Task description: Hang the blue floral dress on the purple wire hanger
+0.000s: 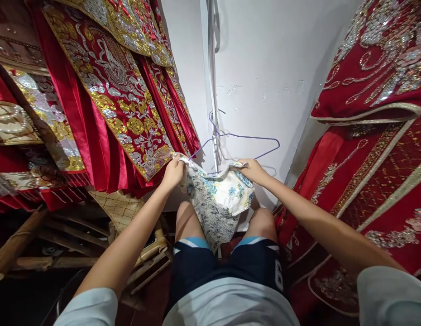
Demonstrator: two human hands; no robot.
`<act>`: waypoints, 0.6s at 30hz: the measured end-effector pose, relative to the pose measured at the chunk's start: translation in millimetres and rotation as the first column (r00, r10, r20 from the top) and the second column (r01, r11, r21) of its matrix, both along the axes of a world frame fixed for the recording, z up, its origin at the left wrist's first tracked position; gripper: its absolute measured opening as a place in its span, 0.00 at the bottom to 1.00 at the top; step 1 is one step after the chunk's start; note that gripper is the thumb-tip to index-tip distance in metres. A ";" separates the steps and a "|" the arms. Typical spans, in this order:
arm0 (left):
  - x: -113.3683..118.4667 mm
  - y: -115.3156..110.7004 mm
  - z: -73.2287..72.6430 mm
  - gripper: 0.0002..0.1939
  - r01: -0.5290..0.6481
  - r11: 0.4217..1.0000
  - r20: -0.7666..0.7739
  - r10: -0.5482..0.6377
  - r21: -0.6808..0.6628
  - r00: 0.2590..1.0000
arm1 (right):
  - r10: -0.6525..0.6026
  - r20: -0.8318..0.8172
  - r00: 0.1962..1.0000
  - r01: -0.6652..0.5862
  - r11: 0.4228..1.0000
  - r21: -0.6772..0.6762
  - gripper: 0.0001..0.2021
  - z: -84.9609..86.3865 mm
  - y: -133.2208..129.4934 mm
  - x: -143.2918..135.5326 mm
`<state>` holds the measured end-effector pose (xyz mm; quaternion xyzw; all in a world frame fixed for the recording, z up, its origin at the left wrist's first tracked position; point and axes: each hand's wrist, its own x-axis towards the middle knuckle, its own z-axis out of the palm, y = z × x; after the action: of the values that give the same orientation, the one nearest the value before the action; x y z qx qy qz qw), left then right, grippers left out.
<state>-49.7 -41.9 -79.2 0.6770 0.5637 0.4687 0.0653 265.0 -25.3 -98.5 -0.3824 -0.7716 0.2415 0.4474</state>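
The printed garment (213, 206) hangs at the centre of the frame, its off-white cloth scattered with blue, grey-green and pale yellow flowers; the lower left part is busier, with dense dark-grey strokes, while the right part is whiter, with a bright blue blossom. It looks soft and creased, narrowing towards the bottom, its pale top edge dipping in the middle. The left hand (174, 173) has its fingers closed on the upper left corner, and the right hand (251, 172) pinches the upper right edge. Just above, a thin purple hanger (253, 136) passes behind the cloth, its right shoulder outside it
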 end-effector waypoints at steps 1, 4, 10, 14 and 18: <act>10.4 2.6 8.3 0.14 0.021 0.999 0.003 -0.021 0.049 1.000 | 0.005 -0.011 1.000 -0.005 1.000 -0.005 0.20 0.8 -3.0 -2.2; 33.9 7.4 29.8 0.10 0.120 0.971 -0.081 -0.105 0.205 0.991 | 0.023 -0.031 0.999 -0.024 0.999 -0.036 0.19 1.1 -10.1 -6.9; 31.8 14.1 40.8 0.13 0.249 0.949 -0.259 -0.195 0.193 0.946 | -0.083 -0.033 0.996 0.087 0.989 0.123 0.19 4.7 -15.7 14.8; 22.0 16.0 45.3 0.14 0.219 0.954 -0.306 -0.150 0.206 0.940 | -0.338 -0.093 0.937 0.350 0.917 0.190 0.41 15.0 5.5 45.5; 21.9 14.5 53.2 0.15 0.158 0.967 -0.390 -0.070 0.199 0.918 | -0.321 -0.047 0.946 0.324 0.941 0.101 0.27 28.9 33.3 72.4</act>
<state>-27.9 -27.4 -26.0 0.7895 0.4680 0.3854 -0.0953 337.4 8.0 -69.6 -0.4753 -0.7037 0.1290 0.5121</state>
